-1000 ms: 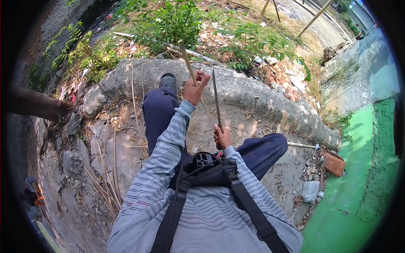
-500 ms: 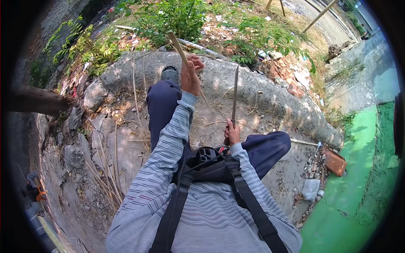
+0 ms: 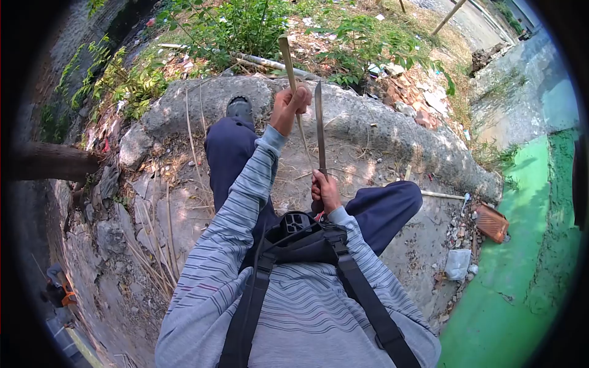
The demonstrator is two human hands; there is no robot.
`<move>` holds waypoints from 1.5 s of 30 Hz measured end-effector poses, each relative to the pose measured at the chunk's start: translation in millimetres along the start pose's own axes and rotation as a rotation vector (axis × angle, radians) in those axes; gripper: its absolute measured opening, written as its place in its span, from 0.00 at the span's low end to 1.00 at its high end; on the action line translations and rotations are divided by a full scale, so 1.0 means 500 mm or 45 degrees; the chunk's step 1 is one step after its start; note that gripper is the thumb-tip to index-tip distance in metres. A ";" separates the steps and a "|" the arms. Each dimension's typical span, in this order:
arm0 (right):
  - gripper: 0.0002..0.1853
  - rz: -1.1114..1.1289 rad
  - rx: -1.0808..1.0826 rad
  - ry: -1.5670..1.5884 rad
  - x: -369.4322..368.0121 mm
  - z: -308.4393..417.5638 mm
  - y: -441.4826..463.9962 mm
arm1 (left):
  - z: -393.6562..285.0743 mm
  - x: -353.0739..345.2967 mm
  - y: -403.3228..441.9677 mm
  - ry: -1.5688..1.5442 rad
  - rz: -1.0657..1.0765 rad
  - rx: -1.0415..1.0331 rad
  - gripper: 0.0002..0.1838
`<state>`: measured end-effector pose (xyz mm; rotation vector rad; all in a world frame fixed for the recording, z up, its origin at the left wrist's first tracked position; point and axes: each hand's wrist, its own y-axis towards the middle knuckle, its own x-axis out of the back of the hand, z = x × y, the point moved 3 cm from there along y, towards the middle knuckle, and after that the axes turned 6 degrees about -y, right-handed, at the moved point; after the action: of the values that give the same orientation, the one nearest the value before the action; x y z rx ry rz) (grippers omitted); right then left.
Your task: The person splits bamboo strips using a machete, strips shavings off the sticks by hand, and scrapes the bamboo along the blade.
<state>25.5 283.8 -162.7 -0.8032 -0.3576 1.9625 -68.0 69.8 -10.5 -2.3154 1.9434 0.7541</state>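
My left hand point(image 3: 291, 109) is raised in front of me, its fingers wrapped round a thin bamboo strip point(image 3: 286, 58). The strip's upper end stands above the fist, and its thin lower end runs down behind the blade. In my right hand point(image 3: 326, 191), closed on the handle near my waist, is a long machete point(image 3: 320, 132) with its blade pointing up and away from me. The blade's tip is close beside my left hand; whether it touches the strip I cannot tell.
Beyond my feet runs a rough concrete ledge point(image 3: 368, 122) with leafy plants point(image 3: 257, 30) behind it. Long dry strips point(image 3: 170, 230) lie at left. At right are a plastic bag point(image 3: 458, 264), an orange-brown case point(image 3: 492, 223) and green-painted concrete point(image 3: 521, 202). Another person point(image 3: 58, 288) is far lower left.
My left hand has moved right and slightly down with the bamboo strip, which now stands more upright. My right hand has brought the machete leftward, nearer to the strip.
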 end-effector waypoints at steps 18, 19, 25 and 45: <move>0.09 0.068 0.086 -0.639 -0.027 0.036 0.062 | 0.002 -0.015 0.002 -0.236 -0.104 0.066 0.32; 0.09 0.081 0.040 -0.564 -0.028 0.029 0.063 | 0.000 -0.019 0.001 -0.241 -0.073 0.077 0.32; 0.08 0.076 -0.002 -0.536 -0.044 0.077 0.048 | 0.007 -0.001 0.011 -0.297 0.019 0.103 0.29; 0.07 -0.039 0.115 -0.708 -0.027 0.027 0.108 | 0.005 -0.006 -0.012 -0.333 0.010 0.143 0.28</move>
<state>-15.0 245.9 -176.8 -0.1786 -0.5951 2.1344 -63.7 74.8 -13.0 -2.0310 1.8322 0.8740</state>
